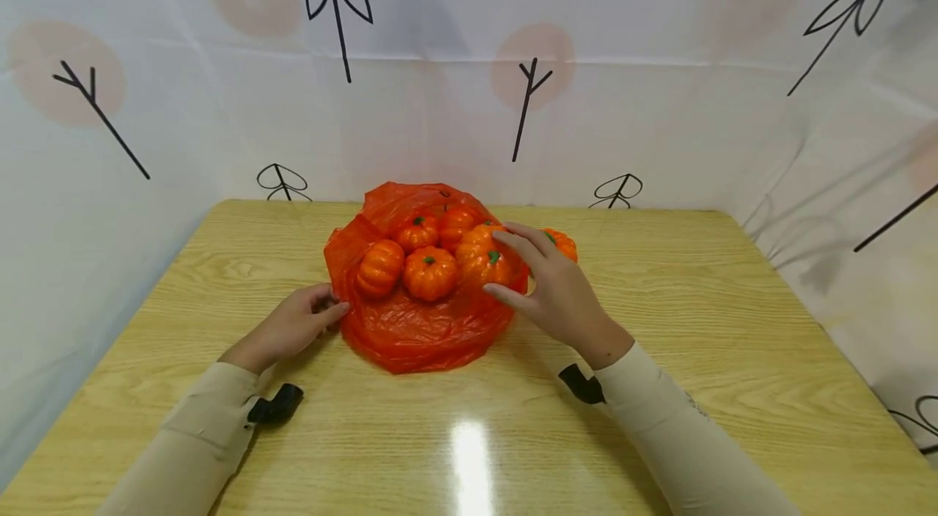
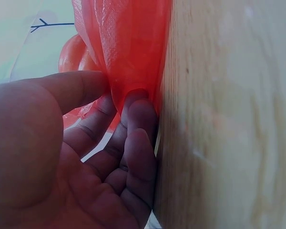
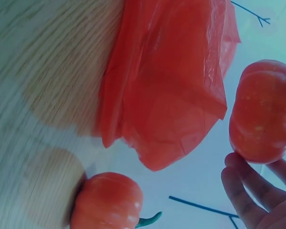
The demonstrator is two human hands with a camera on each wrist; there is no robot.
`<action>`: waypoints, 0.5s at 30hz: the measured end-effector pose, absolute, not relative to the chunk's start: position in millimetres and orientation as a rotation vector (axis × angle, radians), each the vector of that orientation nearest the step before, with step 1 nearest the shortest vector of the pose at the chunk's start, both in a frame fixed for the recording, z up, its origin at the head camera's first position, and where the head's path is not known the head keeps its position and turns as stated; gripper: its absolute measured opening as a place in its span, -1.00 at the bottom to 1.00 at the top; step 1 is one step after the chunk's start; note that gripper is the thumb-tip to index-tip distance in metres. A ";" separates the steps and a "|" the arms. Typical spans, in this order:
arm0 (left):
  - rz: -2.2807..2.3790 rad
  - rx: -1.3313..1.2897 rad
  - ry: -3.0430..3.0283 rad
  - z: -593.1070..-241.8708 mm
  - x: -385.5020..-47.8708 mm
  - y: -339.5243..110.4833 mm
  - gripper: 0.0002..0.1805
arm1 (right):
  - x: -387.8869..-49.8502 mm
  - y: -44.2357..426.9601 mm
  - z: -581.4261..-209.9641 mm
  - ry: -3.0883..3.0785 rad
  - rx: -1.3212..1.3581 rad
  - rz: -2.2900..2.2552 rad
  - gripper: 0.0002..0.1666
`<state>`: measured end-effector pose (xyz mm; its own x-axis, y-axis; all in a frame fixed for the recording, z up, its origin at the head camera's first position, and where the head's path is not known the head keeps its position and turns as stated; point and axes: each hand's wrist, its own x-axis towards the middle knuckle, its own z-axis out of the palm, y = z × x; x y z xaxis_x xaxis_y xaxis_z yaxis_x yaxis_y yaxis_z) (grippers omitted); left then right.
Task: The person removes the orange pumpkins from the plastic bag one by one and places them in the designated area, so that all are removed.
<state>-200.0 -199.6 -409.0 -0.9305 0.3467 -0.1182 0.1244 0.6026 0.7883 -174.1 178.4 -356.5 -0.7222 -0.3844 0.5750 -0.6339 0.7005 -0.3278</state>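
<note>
Several pumpkins (image 1: 430, 274) inside red bag (image 1: 418, 333) | 1 loose pumpkin (image 1: 563, 244) on table (image 1: 681, 321)

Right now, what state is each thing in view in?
Red bag: open, crumpled.
Pumpkins in bag: resting, uncovered.
Held pumpkin: raised above the table.
Stray pumpkin: on the table, outside the bag.
Left grip: pinching the bag's edge.
Right grip: holding one pumpkin.

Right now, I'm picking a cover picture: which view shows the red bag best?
The head view: it shows nearly the whole red bag, open on the table with pumpkins inside. The left wrist view shows only a section at the left hand; the right wrist view, only part of its outer side.
</note>
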 end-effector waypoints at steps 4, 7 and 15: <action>1.232 0.377 2.570 -409.0 -199.9 -199.5 -0.76 | -175.8 181.0 -356.4 -2.468 0.757 0.712 -0.20; 1.230 0.378 2.574 -409.2 -200.1 -199.4 -0.76 | -176.8 182.6 -356.0 -2.481 0.743 0.716 -0.20; 1.216 0.377 2.577 -407.7 -200.2 -199.0 -0.76 | -178.7 185.9 -354.6 -2.463 0.727 0.714 -0.19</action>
